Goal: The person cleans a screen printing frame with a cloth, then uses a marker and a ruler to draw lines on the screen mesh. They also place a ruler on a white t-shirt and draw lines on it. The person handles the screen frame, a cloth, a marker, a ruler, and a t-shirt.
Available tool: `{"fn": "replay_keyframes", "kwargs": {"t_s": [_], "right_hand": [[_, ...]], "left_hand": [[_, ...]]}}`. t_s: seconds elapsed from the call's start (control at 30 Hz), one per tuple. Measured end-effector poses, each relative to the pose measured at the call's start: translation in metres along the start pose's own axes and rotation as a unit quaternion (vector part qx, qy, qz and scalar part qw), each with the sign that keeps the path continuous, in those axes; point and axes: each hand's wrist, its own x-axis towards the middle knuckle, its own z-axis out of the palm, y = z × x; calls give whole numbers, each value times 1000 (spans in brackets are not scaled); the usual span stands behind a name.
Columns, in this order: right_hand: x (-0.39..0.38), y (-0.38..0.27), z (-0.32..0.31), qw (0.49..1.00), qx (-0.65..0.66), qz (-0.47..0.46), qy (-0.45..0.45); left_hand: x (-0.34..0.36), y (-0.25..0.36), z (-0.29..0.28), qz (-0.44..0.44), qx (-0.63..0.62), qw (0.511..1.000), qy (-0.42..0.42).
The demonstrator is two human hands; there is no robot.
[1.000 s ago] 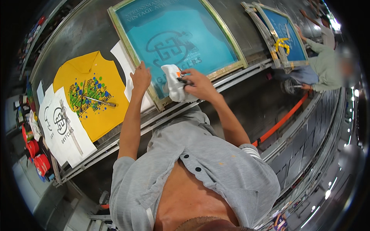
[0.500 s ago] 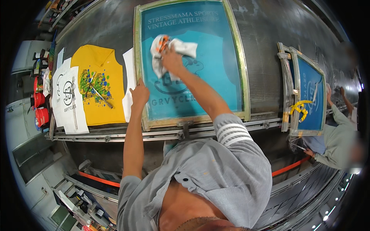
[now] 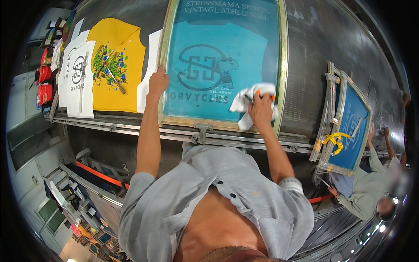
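Observation:
A screen printing frame point(image 3: 283, 56) with a blue mesh point(image 3: 248, 35) lies flat on the dark table before me. Through the mesh a light shirt-shaped piece shows, along with dark printed lettering and a cartoon figure. My right hand point(image 3: 262, 111) presses a crumpled white cloth point(image 3: 241, 101) with orange patches onto the mesh's near right corner. On the opposite side, my left hand point(image 3: 159, 81) is closed on the frame's left rail, its fingertips partly hidden.
Left of the frame lie a yellow garment piece point(image 3: 135, 65) with a colourful print and a thin tool point(image 3: 117, 81) on it, and white printed pieces point(image 3: 83, 100). At right stands a tilted second screen point(image 3: 349, 131) with yellow tape point(image 3: 336, 142); another person point(image 3: 362, 196) works beyond. A metal rail point(image 3: 235, 139) edges the table.
My right hand has swept the cloth from the upper left of the mesh to its near right corner. My left hand stays on the left rail. The whole view has shifted.

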Motion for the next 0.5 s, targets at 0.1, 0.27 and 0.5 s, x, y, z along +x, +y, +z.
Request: {"fn": "replay_keyframes", "kwargs": {"t_s": [0.1,0.27,0.5], "right_hand": [[-33,-24,6,995,33,85,-42],[-22,-66,57,995,51,-84,-22],[-4,-162,1,672,705,38,-224]], "left_hand": [[5,-14,2,35,-75,996,21],[10,-19,4,45,-93,994,19],[-94,38,-17,-7,-644,744,-179]]}}
